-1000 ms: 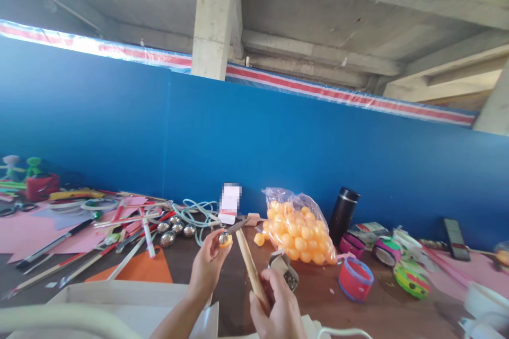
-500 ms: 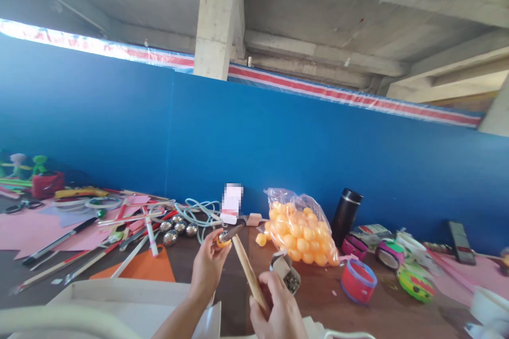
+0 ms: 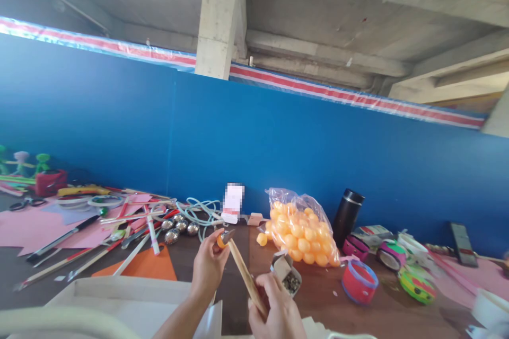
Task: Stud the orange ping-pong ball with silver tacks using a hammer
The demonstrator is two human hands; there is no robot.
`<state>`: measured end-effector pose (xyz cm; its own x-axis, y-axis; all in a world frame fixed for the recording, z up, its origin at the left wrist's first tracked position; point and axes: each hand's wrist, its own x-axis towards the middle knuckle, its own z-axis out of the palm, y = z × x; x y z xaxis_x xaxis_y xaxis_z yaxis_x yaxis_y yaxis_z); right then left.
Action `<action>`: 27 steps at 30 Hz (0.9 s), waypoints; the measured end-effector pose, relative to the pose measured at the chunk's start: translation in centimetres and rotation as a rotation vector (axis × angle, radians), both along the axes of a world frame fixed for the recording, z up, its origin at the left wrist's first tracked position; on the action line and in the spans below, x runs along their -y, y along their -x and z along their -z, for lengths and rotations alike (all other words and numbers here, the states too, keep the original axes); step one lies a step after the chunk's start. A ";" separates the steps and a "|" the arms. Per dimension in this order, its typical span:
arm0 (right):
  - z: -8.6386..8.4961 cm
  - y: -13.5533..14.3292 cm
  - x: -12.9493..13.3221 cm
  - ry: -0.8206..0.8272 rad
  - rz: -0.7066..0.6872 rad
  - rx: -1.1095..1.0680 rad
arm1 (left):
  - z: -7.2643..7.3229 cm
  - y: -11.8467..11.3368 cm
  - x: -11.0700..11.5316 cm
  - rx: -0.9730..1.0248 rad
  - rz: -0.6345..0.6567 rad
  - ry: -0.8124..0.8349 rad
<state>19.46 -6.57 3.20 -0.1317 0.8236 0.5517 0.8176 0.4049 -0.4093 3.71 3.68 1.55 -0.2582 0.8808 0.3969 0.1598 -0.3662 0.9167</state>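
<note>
Low in the middle, my left hand [image 3: 209, 266] pinches a small orange ring-like piece [image 3: 222, 239] with something dark and pointed at it. My right hand [image 3: 277, 304] is closed around the lower end of a light wooden stick [image 3: 245, 274]. The stick slants up to the left, and its upper end meets the piece in my left hand; whether they are joined cannot be told. Just beyond my right hand stands a small open box [image 3: 291, 280] of tiny metallic bits.
A clear bag of orange balls [image 3: 300, 233] and a black bottle [image 3: 348, 217] stand behind. Shiny metal balls [image 3: 172, 236], cords and sticks lie left, above a white tray [image 3: 131, 284]. A red roll [image 3: 360, 282] and colourful toys are right.
The view has shifted slightly. The upper end of the stick and the dark pointed thing have moved a little to the left; both hands keep their hold.
</note>
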 end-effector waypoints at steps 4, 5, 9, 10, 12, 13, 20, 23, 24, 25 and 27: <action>0.2 0.0 -0.1 -0.028 -0.005 -0.064 | -0.1 0.0 0.0 -0.042 -0.011 -0.010; 0.2 0.0 -0.1 -0.043 -0.013 -0.098 | -0.1 0.1 0.1 -0.053 -0.015 -0.014; 0.2 -0.1 0.0 -0.042 -0.015 -0.139 | 0.0 0.1 0.2 -0.086 -0.029 -0.027; 0.2 -0.1 0.0 -0.021 -0.017 -0.126 | 0.0 0.1 0.2 -0.090 -0.032 -0.027; 0.1 0.0 0.0 0.027 -0.028 -0.098 | 0.0 0.0 0.2 -0.096 -0.038 -0.029; 0.1 0.0 0.0 0.040 -0.031 -0.091 | 0.0 0.0 0.2 -0.100 -0.042 -0.030; 0.3 -0.2 -0.1 -0.004 -0.019 -0.128 | 0.1 0.0 0.2 -0.164 -0.078 -0.060; 0.2 -0.1 -0.1 0.063 -0.014 -0.073 | 0.2 0.0 0.2 -0.180 -0.074 -0.071; 0.1 -0.1 -0.1 0.068 -0.012 -0.066 | 0.2 0.0 0.2 -0.186 -0.074 -0.076; 0.1 0.0 -0.1 0.056 -0.012 -0.068 | 0.2 0.0 0.2 -0.193 -0.075 -0.082; 0.2 0.0 -0.1 0.003 -0.014 -0.098 | 0.2 0.0 0.2 -0.211 -0.080 -0.097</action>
<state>19.49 -6.47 3.03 -0.0886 0.8238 0.5600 0.7678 0.4146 -0.4884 3.73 3.45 1.35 -0.2279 0.8159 0.5314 0.3763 -0.4296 0.8209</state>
